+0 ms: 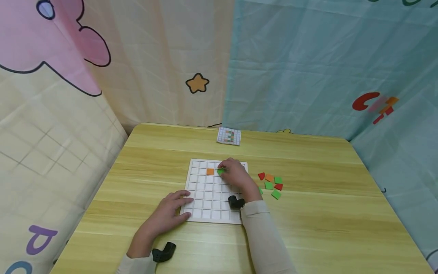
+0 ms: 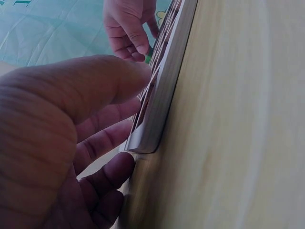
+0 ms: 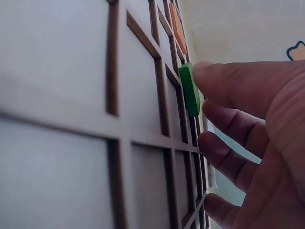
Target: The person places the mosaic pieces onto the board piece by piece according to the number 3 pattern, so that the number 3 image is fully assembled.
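A white grid board (image 1: 207, 195) with raised lines between its square cells lies on the table. My right hand (image 1: 236, 176) is over its far part, pinching a green square tile (image 3: 189, 90) between thumb and fingers. That tile stands close over the grid, one cell to the right of an orange square tile (image 1: 210, 171) set in the upper rows. At the board's near left corner rests my left hand (image 1: 168, 211), fingers spread over the edge and holding no tile. In the left wrist view its thumb (image 2: 119, 78) lies along the board's rim.
Several loose tiles lie right of the board, among them a red piece (image 1: 261, 176), an orange one (image 1: 269, 178) and a green one (image 1: 276, 194). A card with a coloured grid pattern (image 1: 229, 136) sits at the table's far edge. Curtains hang behind the wooden table (image 1: 325, 213).
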Demonstrator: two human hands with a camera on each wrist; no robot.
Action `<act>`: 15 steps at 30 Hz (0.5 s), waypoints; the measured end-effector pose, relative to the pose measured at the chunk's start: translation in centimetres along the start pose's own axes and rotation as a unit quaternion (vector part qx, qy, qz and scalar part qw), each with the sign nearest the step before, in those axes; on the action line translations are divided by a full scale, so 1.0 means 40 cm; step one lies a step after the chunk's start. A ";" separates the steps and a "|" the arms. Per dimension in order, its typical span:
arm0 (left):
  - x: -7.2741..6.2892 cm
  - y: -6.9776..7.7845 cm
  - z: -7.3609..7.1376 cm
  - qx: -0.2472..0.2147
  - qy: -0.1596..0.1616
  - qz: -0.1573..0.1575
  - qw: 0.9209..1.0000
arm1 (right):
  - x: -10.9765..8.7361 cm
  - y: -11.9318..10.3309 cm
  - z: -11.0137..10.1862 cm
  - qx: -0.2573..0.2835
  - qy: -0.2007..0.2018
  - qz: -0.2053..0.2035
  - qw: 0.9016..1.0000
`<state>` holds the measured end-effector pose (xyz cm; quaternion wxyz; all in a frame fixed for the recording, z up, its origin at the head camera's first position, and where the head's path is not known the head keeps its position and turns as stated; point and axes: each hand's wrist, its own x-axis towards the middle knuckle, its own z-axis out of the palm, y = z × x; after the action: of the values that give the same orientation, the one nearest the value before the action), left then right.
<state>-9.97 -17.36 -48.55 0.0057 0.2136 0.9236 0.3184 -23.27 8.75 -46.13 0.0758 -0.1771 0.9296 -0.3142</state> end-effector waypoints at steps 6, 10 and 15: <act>-0.003 -0.001 0.001 -0.001 0.004 0.002 1.000 | 0.003 -0.001 -0.003 -0.044 -0.015 -0.017 0.999; -0.003 -0.001 0.001 -0.004 0.004 0.004 1.000 | 0.007 -0.004 -0.001 -0.064 -0.020 -0.013 0.998; -0.002 0.000 0.000 -0.007 0.002 0.002 1.000 | 0.013 -0.009 0.005 -0.078 -0.017 -0.008 0.997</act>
<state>-9.88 -17.38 -48.56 0.0042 0.2147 0.9210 0.3251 -23.61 8.19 -46.10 0.0750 -0.1954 0.9484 -0.2382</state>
